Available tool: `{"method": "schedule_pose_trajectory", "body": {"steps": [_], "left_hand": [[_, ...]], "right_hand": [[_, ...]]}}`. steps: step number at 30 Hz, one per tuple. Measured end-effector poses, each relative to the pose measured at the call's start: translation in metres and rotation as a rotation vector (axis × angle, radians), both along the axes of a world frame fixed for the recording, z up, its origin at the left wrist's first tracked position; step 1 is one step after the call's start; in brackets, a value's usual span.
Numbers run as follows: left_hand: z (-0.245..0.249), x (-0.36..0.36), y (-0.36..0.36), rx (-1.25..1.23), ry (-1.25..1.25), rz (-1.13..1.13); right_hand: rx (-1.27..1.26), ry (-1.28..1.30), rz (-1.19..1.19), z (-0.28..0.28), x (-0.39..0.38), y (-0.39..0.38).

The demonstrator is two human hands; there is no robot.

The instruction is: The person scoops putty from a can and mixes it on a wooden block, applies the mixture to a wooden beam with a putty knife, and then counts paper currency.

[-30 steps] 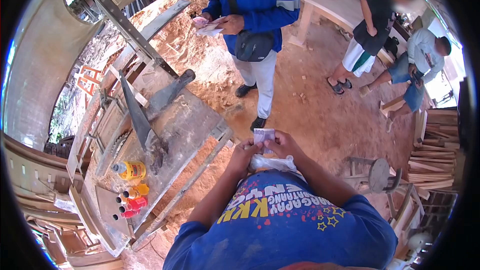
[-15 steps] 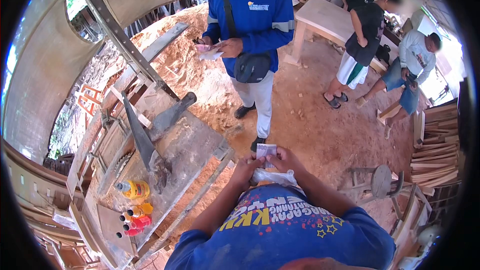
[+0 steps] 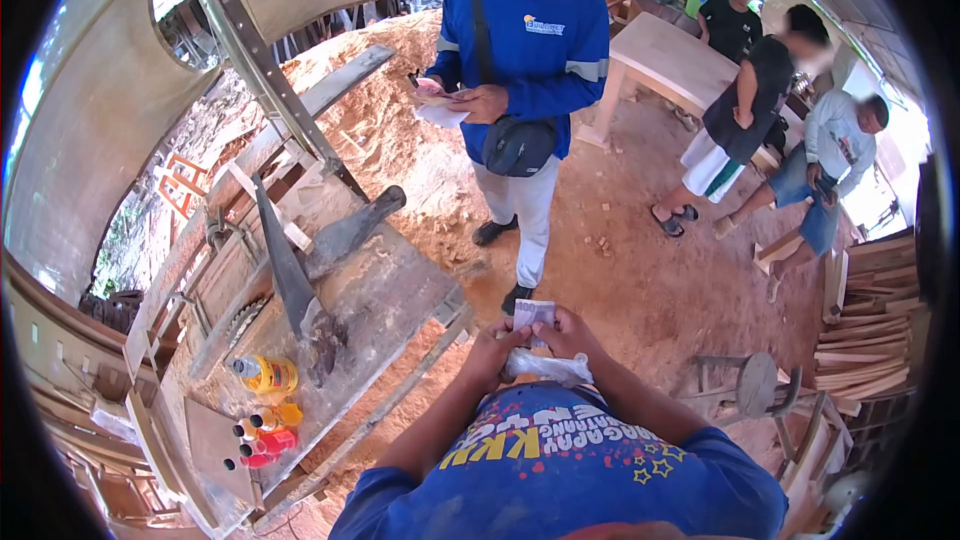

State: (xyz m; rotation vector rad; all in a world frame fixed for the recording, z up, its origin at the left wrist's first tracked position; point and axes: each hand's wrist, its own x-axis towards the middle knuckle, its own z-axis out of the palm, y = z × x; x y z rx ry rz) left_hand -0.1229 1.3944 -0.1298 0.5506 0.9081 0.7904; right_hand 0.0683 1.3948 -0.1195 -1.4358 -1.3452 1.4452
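Observation:
Both my hands are raised in front of my chest and hold a small stack of banknotes. My left hand grips the notes from the left side and my right hand from the right. A crumpled clear plastic bag hangs under the hands, pinched against them. Facing me stands a person in a blue long-sleeved shirt, who holds notes and a paper in both hands.
A dusty table saw bench stands at my left with a yellow bottle and small glue bottles on it. A sawdust heap lies behind. A wooden stool, stacked planks and three people are at the right.
My hands with the notes have stayed together at my chest and sit slightly lower in view. The view has tilted, so the person in blue shows a little further right.

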Motion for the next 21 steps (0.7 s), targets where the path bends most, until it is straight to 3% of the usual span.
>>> {"method": "schedule_pose_trajectory", "body": {"steps": [6, 13, 21], "left_hand": [[-0.003, -0.007, -0.001, 0.013, -0.043, 0.030], [-0.003, -0.016, 0.000, -0.036, -0.021, 0.035], [-0.016, -0.015, 0.001, -0.016, -0.027, 0.075]], "right_hand": [[-0.012, 0.021, -0.020, -0.004, -0.006, 0.003], [-0.186, 0.049, -0.247, 0.003, -0.004, 0.013], [-0.065, 0.060, -0.273, 0.012, 0.005, 0.009]]}}
